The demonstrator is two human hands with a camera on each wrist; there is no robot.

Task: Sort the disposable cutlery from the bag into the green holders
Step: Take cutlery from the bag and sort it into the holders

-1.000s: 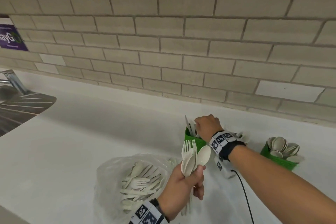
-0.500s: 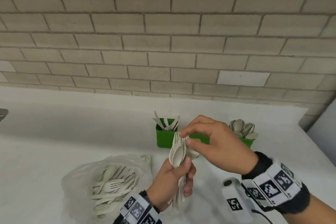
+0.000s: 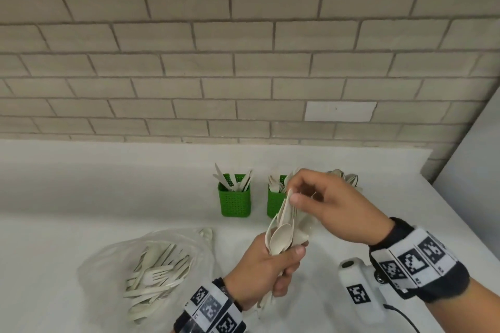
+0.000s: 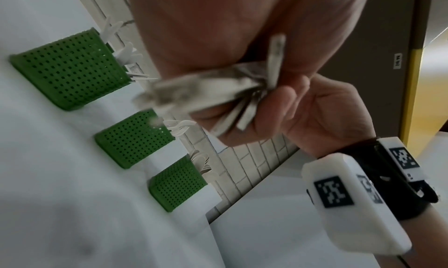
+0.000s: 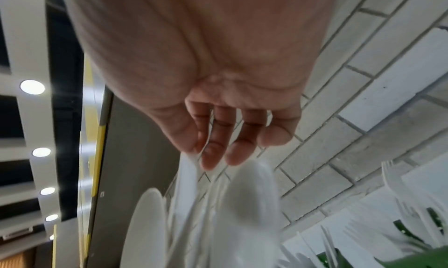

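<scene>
Left hand (image 3: 266, 270) grips cutlery bundle (image 3: 281, 232); right hand (image 3: 328, 205) pinches one piece from top. Next: identify type, drop in matching green holder (image 3: 234, 199).

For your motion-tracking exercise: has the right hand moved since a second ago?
Yes. The right hand has come back from the left green holder toward the person and now pinches a piece in the left hand's cutlery bundle.

counter (image 3: 81, 197) against brick wall (image 3: 243, 62), three holders (image 4: 70, 76) in a row near the wall with cutlery standing in them, bag (image 3: 140, 273) of cutlery left front, left hand (image 3: 265, 273) holding bundle (image 3: 281, 235) right of bag, right hand (image 3: 332, 211) at bundle top, before middle holder (image 3: 274, 201)
</scene>
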